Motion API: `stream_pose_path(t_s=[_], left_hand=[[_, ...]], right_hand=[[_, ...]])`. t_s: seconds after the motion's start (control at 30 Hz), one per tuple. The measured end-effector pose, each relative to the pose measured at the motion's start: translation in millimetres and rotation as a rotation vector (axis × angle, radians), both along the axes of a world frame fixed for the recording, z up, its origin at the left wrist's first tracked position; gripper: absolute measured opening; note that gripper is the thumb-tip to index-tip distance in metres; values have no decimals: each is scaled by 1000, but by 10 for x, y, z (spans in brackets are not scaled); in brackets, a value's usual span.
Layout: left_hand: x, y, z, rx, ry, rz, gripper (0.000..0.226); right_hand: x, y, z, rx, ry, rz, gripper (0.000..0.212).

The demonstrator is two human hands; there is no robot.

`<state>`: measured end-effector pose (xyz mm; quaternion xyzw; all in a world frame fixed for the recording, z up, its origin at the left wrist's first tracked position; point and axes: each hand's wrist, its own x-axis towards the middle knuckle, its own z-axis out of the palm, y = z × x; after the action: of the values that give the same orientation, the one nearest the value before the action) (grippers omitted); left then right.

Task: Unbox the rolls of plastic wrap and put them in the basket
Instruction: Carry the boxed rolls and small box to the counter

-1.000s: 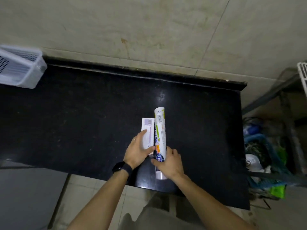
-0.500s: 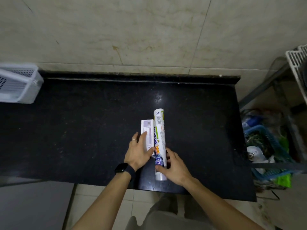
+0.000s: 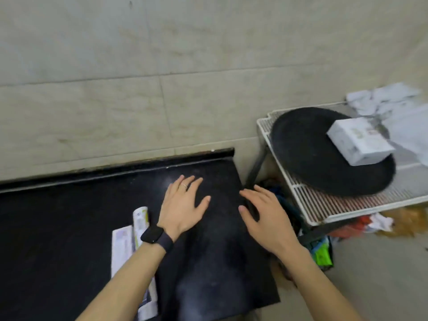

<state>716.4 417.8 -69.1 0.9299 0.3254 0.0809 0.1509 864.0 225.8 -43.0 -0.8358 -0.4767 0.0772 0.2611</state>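
Two forearms are reaching out over the counter (image 3: pixel 69 228). Nearest the person, the roll (image 3: pixel 140 222) and flat box (image 3: pixel 121 246) are lying side by side, long axes running away from the person, partly under the left forearm. Farther out, the left hand (image 3: pixel 183 205) and right hand (image 3: pixel 264 216) are hovering flat with fingers spread, gripping nothing. Beyond, a white box (image 3: pixel 359 141) is resting on a dark tray (image 3: pixel 312 158) atop the rack (image 3: pixel 324 207), up and right of the right hand, which is nearer. No basket is showing.
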Motion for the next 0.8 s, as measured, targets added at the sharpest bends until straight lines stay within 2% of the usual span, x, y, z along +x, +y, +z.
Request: stream_pose_path(t_s=[0.13, 0.3, 0.43, 0.57, 0.67, 0.8], left_hand=[[974, -319, 561, 85, -134, -125, 64], [1986, -771, 983, 133, -187, -237, 67], [2521, -1048, 930, 111, -85, -292, 69], [2755, -1131, 700, 34, 49, -283, 70], [2807, -1131, 498, 13, 158, -263, 72], [2780, -1151, 263, 50, 206, -231, 72]], right_hand=[[830, -398, 568, 215, -152, -127, 39], [1832, -811, 841, 236, -162, -281, 42], [2502, -977, 791, 80, -172, -486, 69], [2849, -999, 553, -107, 6, -529, 99], [2883, -992, 313, -78, 87, -509, 102], [2864, -992, 109, 21, -59, -517, 95]])
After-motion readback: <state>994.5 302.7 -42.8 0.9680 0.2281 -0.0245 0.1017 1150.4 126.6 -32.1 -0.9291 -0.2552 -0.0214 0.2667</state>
